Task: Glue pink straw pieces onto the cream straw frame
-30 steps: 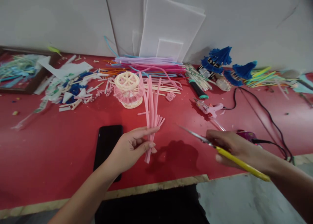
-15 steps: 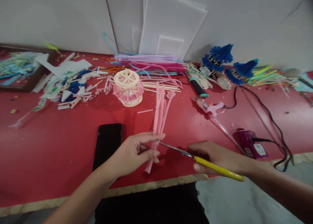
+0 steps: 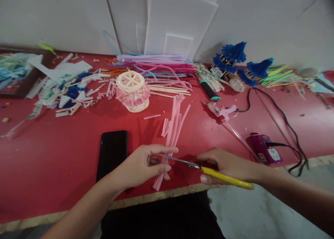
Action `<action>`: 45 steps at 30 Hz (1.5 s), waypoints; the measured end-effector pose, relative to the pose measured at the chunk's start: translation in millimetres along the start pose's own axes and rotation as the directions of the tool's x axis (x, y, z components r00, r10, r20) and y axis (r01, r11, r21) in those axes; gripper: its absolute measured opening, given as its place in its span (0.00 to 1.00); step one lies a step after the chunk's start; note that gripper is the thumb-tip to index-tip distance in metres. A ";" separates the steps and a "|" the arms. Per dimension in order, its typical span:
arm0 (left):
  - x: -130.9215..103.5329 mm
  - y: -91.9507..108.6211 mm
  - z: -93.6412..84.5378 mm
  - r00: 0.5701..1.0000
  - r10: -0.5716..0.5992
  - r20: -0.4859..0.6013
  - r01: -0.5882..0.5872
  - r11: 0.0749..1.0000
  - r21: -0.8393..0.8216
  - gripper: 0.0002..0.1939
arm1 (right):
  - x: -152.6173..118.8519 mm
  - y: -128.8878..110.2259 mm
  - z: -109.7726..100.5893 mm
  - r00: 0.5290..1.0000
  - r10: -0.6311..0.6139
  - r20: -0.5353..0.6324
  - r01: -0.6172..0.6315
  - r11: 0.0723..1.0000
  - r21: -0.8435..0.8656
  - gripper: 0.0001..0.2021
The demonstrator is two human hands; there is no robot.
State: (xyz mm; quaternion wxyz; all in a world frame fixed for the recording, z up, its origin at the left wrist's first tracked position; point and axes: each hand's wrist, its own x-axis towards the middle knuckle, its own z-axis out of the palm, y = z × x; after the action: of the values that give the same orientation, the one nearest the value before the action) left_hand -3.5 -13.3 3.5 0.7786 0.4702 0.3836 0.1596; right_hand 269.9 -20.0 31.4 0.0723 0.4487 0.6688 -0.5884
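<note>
The purple box (image 3: 261, 149) has a pale label — its writing is too small to read. The left hand (image 3: 146, 166) pinches the fuzzy pink strips (image 3: 172, 127), long and thin, above the shiny red table (image 3: 65, 155). The right hand (image 3: 227, 164) grips the yellow scissors (image 3: 227, 178). Their metal blade goes across the strips now — half a second ago its tip was just at their edge. A round, frilly toy (image 3: 132, 93) stands behind.
</note>
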 end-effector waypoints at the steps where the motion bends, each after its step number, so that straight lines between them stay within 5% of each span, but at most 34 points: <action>1: 0.6 -0.4 -0.1 1.000 0.000 0.000 0.000 1.000 -0.001 0.22 | -0.2 -0.5 -0.2 1.000 0.007 0.003 -0.007 1.000 -0.005 0.22; 9: 1.6 -4.5 0.1 1.000 0.000 0.023 0.000 1.000 -0.016 0.21 | -1.6 -1.2 -1.1 0.999 -0.005 0.045 0.006 1.000 -0.028 0.21; 15: 1.9 -6.7 0.9 0.999 0.005 0.033 -0.003 0.999 -0.037 0.21 | -0.9 5.9 1.9 0.999 0.010 0.050 0.000 0.979 -0.206 0.24; 26: -1.2 -4.6 3.0 0.998 0.006 0.061 -0.001 0.997 -0.077 0.22 | 5.1 17.5 11.5 0.999 -0.048 -0.016 0.042 0.960 -0.279 0.07; 36: -1.6 -2.3 2.8 0.999 0.000 0.050 0.005 0.996 -0.093 0.28 | 7.7 23.7 12.3 0.987 -0.137 -0.081 0.102 0.936 -0.337 0.09; 41: -2.8 2.5 -3.0 0.983 0.098 -0.156 -0.085 0.993 0.088 0.26 | 8.0 36.3 6.0 0.945 -0.164 -0.283 0.044 0.921 -0.388 0.16; 45: -2.9 2.7 -7.2 0.916 0.201 -0.347 -0.144 0.972 0.184 0.27 | 10.0 47.6 -0.8 0.838 -0.088 -0.538 -0.162 0.902 -0.400 0.20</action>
State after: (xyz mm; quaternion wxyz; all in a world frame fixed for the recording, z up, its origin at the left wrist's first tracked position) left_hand -10.5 -9.4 5.2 0.6383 0.5234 0.4891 0.2818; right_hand 296.9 -18.6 -9.0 -0.0119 0.5828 0.7653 -0.2728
